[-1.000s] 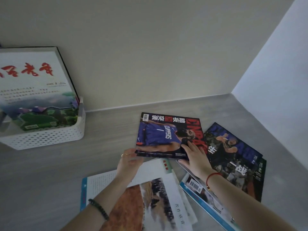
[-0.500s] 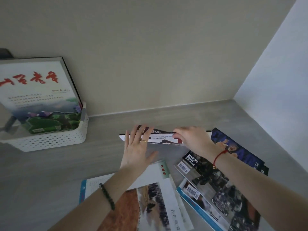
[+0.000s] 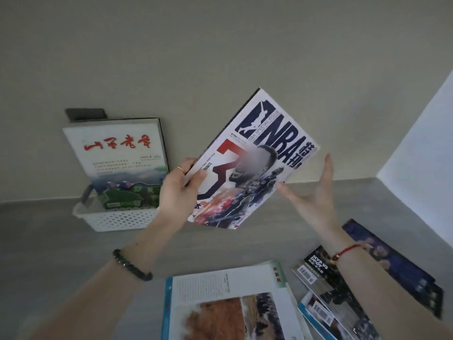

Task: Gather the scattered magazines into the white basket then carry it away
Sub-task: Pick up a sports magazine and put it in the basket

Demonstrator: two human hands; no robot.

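My left hand (image 3: 180, 192) grips the left edge of an NBA magazine (image 3: 255, 153) and holds it up in the air, tilted, cover toward me. My right hand (image 3: 311, 192) is open beside the magazine's lower right corner, fingers spread, barely touching it or just apart. The white basket (image 3: 117, 218) stands at the back left against the wall, with a white magazine with red characters (image 3: 115, 160) upright inside it. More magazines lie on the grey table: a white one with an orange picture (image 3: 228, 298) near me and several dark basketball ones (image 3: 343, 290) at the right.
A beige wall runs behind the table and a white wall closes the right side. A dark grey object (image 3: 85, 114) pokes out behind the basket's magazine. Bare grey table surface (image 3: 61, 253) lies between the basket and the near magazines.
The NBA magazine has been lifted off the table and turned over, its white cover now facing me. My left hand took hold of its edge and my right hand let go. The view tilted up.
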